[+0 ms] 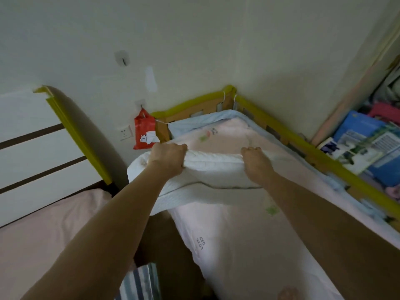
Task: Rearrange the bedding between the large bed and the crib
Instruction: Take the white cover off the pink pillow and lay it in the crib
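While both hands gripped the white pillow (pixel 207 169), the job looked only partly done, as far as one view could tell; the left hand (pixel 167 158) had its fingers curled over the pillow's far edge near its left end, and the right hand (pixel 256 162) clutched the same edge further right, so the pillow hung over the head end of the crib (pixel 281 131), its left end jutting past the crib's side toward the bed (pixel 39 230); whether it was being set down in the crib or lifted out could not be told, and I judged the placing itself unfinished; beneath the pillow a pink sheet (pixel 233 234) covered the crib mattress, with a blue pad (pixel 194 124) showing beyond it; the bed, left of the crib, showed only a pink corner and its headboard, so whatever bedding lay there was cut off; a striped cloth (pixel 140 282) low beside the crib was half out of view; the clutter right of the crib was blurred; print on the sheet was unreadable.
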